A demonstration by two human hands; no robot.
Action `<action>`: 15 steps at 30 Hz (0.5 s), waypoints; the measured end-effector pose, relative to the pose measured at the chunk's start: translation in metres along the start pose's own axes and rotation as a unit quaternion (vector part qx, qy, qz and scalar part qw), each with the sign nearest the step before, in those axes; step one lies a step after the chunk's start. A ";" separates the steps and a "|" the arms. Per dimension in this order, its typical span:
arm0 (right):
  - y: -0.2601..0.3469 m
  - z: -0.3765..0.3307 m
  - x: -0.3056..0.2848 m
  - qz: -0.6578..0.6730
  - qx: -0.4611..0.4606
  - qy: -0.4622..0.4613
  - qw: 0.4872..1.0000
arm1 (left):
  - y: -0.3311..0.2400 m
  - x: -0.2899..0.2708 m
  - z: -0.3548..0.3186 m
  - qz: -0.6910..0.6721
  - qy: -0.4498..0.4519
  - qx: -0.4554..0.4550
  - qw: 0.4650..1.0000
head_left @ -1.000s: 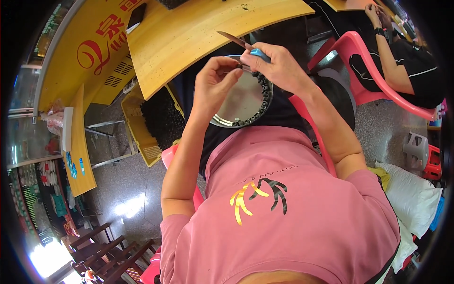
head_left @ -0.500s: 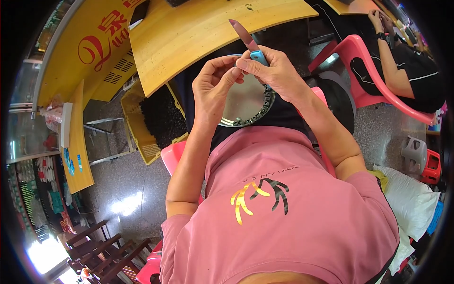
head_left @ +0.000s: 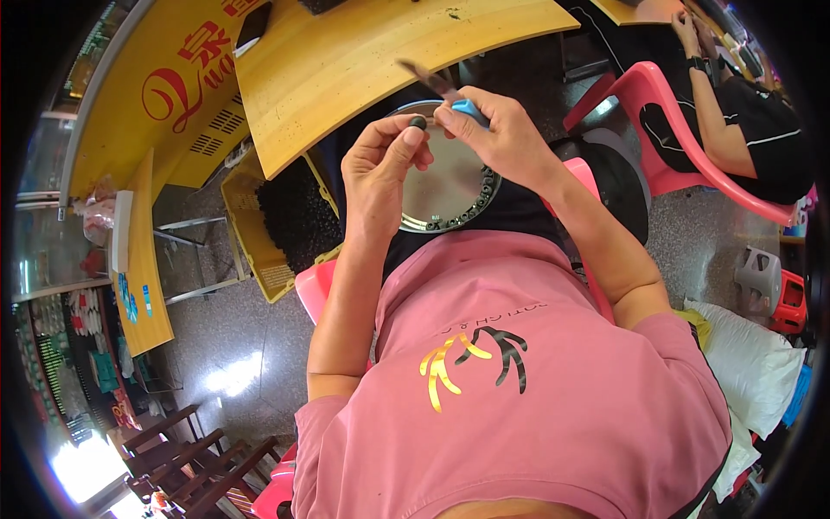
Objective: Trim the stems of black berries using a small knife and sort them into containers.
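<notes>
In the head view, the yellow desk [head_left: 372, 69] was set over speckled floor [head_left: 207, 333] near a crate [head_left: 246, 227] of dark pieces [head_left: 298, 216]. A small round piece [head_left: 418, 123] was pinched in the left hand [head_left: 379, 169], a blue-handled knife [head_left: 468, 110] clasped in the right hand [head_left: 506, 134]; the tray [head_left: 437, 186] below was partly hidden by both.

Tray [head_left: 437, 186] apparently on lap [head_left: 523, 212]; small pieces [head_left: 485, 189] along its right rim; crate [head_left: 275, 281] to left; table [head_left: 346, 73] beyond.

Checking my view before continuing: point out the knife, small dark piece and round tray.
Knife [head_left: 469, 109], head view: blue handle.
Small dark piece [head_left: 418, 123], head view: exposed end.
Round tray [head_left: 437, 187], head view: bare floor.
</notes>
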State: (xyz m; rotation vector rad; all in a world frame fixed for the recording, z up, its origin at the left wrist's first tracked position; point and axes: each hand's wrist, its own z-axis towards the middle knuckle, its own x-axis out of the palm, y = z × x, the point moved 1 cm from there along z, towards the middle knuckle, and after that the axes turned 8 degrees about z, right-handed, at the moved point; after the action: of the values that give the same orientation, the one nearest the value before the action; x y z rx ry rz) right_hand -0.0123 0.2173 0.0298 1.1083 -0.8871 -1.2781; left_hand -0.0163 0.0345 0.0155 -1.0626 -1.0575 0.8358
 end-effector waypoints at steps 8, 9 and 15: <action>0.000 -0.003 0.014 -0.218 -0.255 -0.015 0.942 | -0.003 -0.001 -0.001 -0.081 0.001 0.027 0.996; 0.001 -0.004 0.014 -0.218 -0.255 -0.015 0.942 | -0.004 -0.001 -0.002 -0.081 -0.001 0.029 0.996; 0.005 -0.004 0.010 -0.267 -0.229 -0.020 0.936 | -0.002 -0.001 -0.003 -0.083 0.012 0.036 0.996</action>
State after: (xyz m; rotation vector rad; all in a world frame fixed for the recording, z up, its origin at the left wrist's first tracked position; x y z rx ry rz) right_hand -0.0056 0.2078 0.0326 0.9728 -0.2785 -1.8443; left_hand -0.0139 0.0328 0.0166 -0.9090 -1.0714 0.7201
